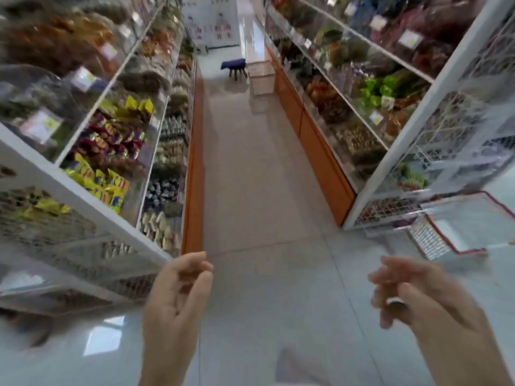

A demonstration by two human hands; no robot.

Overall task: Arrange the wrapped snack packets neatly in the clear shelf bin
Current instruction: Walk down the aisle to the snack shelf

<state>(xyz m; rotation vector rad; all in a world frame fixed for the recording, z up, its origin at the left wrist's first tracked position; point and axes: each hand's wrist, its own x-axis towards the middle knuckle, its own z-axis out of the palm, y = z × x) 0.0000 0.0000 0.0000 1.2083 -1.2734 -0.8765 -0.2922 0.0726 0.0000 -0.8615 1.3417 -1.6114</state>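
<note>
1. 2 hands in view, both low in front over the grey tiled floor [264, 190], well apart from each other.
2. L hand [175, 296]: fingers loosely curled, thumb near the fingertips, nothing in it.
3. R hand [412, 299]: blurred. Fingers loosely bent, no packet held. Small dark-and-white bit at one finger, can't tell what.
4. 2 shelf runs flank the aisle: left shelving [25, 162] & right shelving [434, 90]. Each has clear-fronted bins [156, 126] full of wrapped snacks and an orange base below.
5. 3 colour groups in the nearer left bins: yellow-blue packets [97, 182] lowest, purple-red packets [111, 137] behind them, plain yellow packets [139, 105] further up. Neither hand touches any. Can't tell which bin is the task's.
6. Right side: 1 clump of green packets [387, 90] in a mid-tier bin.
7. Far end of the aisle: 1 stool [234, 66] w/ dark blue top, 1 white basket [260, 76] just beside it on the floor.
8. 1 red-rimmed wire basket [457, 227] at right, near the end of the right shelving.
</note>
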